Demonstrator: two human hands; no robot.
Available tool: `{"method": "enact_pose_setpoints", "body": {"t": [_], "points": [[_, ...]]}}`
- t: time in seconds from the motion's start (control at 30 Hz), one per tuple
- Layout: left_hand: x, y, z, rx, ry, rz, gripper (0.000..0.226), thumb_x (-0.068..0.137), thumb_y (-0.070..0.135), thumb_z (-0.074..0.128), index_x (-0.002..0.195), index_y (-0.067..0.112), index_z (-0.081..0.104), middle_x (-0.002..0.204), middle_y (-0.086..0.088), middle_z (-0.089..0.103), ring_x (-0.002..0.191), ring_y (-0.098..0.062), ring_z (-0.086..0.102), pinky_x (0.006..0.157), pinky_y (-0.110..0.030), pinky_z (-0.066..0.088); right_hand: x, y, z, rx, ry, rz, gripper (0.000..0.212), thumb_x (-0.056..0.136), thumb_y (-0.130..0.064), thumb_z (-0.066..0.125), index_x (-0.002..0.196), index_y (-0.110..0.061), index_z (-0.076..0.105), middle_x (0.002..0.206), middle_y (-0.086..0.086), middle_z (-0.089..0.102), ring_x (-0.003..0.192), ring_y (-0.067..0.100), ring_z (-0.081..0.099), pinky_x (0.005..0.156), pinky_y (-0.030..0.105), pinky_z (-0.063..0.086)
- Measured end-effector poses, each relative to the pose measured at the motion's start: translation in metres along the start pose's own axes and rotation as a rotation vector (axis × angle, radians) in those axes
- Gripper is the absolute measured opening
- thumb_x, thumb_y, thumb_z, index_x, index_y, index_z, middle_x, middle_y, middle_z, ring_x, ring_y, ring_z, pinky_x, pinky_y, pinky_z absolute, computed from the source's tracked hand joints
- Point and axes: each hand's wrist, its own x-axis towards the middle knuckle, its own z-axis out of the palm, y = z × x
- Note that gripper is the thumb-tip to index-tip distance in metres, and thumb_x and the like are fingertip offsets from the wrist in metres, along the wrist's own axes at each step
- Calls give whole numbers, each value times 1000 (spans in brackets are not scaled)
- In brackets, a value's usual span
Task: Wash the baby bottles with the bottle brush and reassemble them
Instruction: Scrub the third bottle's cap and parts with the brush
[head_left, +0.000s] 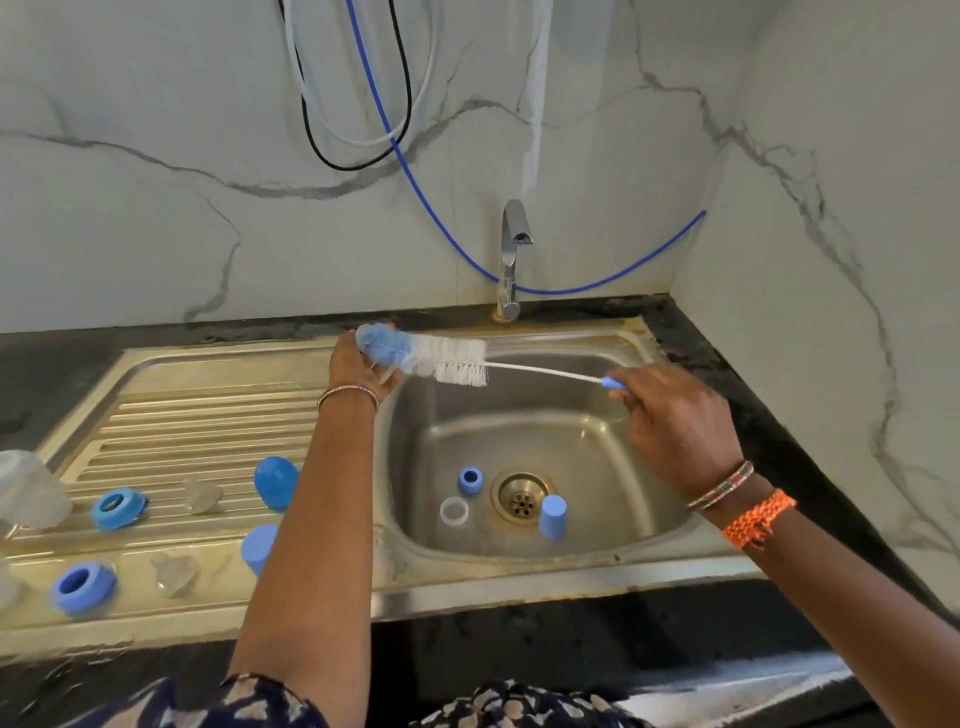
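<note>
Though two-handed, bottle brush (423, 356) blue-and-white

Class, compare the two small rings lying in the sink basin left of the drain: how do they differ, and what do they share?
The blue ring is opaque blue; the clear ring is translucent whitish. The blue ring lies farther back, level with the drain's top edge; the clear ring lies nearer the person and slightly farther left. The clear ring's opening looks wider. Both lie with openings up, apart from each other, on the basin floor.
</note>
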Motion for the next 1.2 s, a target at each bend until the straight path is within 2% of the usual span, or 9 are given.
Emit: {"method": "enact_pose_setpoints", "body": {"t": [0.13,0.27,0.33,0.5,0.63,0.73,0.93,1.07,1.2], "points": [[2,3,0,-103,-122,-42,33,100,28,41,120,8,56,139,-8,51,109,-19,57,84,-25,38,4,2,-1,471,-495,580,22,90,-8,57,71,-8,67,47,1,51,42,19,47,41,21,35],[7,-4,-11,-65,-185,84,45,101,42,32,128,12,54,114,-6,62,121,-17,51,83,-29,48,7,-7,-10,1331,-1121,1211,29,99,-11,29,81,-8,52,45,-6,30,31,0,21,30,12,15],[13,-7,-16,-74,-191,115,48,101,48,26,126,17,54,124,-6,59,124,-19,47,90,-35,45,7,-13,-6,1254,-1041,1164,31,101,-17,34,80,-9,55,47,-5,35,32,2,26,31,13,21],[14,-7,-6,-32,-33,28,50,101,46,24,142,22,38,150,-2,38,133,-19,40,101,-36,29,3,-28,2,-110,-173,194,16,86,-15,55,77,-19,67,60,0,61,49,24,57,44,24,31],[20,-10,5,8,105,80,27,104,28,32,123,20,49,151,-9,34,114,-18,54,87,-22,47,16,-24,-4,-219,9,-204,21,88,-19,52,91,-14,72,55,-2,54,38,15,43,44,20,20],[21,-2,1,-28,84,53,25,103,26,33,81,22,44,127,-11,47,71,-9,47,60,-24,47,20,-15,-2,-202,-27,-155,17,84,-18,60,96,-16,71,56,-3,56,40,17,47,43,20,23],[24,-1,-18,-158,34,-86,33,99,26,28,105,10,55,126,-13,55,98,-24,54,84,-30,42,11,-19,18,-174,-92,-130,7,76,-21,68,76,-17,63,55,-2,56,44,22,52,43,21,26],[17,-12,-5,-34,134,-23,26,102,15,30,107,2,53,141,-14,43,74,-16,52,53,-23,52,19,-20,24,-223,-12,87,17,82,-16,56,69,-15,66,58,1,60,52,26,56,51,27,38],[25,-12,-6,-106,-50,-30,49,99,28,26,148,22,30,78,-1,65,72,-15,59,70,-29,49,42,-21,15,68,-645,545,30,93,-26,48,72,-10,63,53,-3,55,58,22,55,58,31,43]]}}
